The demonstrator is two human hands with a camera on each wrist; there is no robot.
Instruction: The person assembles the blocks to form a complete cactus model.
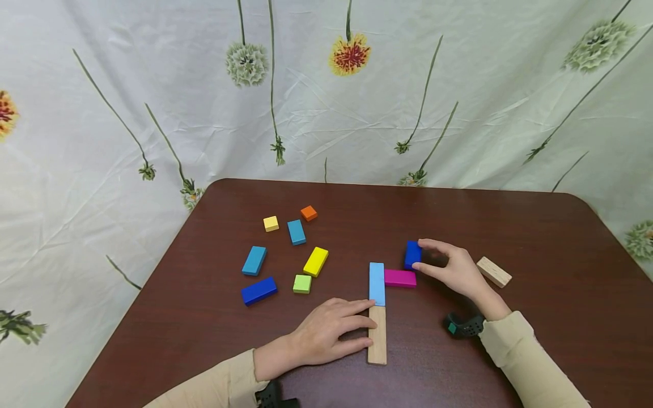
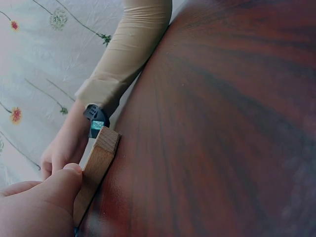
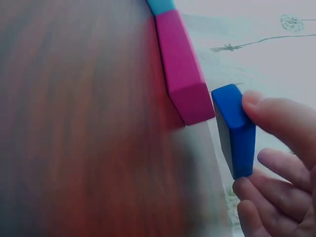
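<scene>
My right hand (image 1: pixel 454 269) pinches a dark blue block (image 1: pixel 412 255) by its ends, thumb at the near end and a finger at the far end. In the right wrist view the blue block (image 3: pixel 237 131) stands close beside the end of a magenta block (image 3: pixel 185 69). My left hand (image 1: pixel 331 331) lies with its fingers stretched out, fingertips on a plain wooden block (image 1: pixel 377 345) and at the near end of a light blue block (image 1: pixel 377 280). These two lie end to end in a line. The magenta block extends right from the light blue one.
Loose blocks are scattered on the left of the brown table (image 1: pixel 204 340): a dark blue one (image 1: pixel 259 290), a lime green one (image 1: pixel 302 284), a yellow one (image 1: pixel 316 262) and several more. Another wooden block (image 1: pixel 494 272) lies right of my right hand. A flowered cloth (image 1: pixel 326 102) hangs behind.
</scene>
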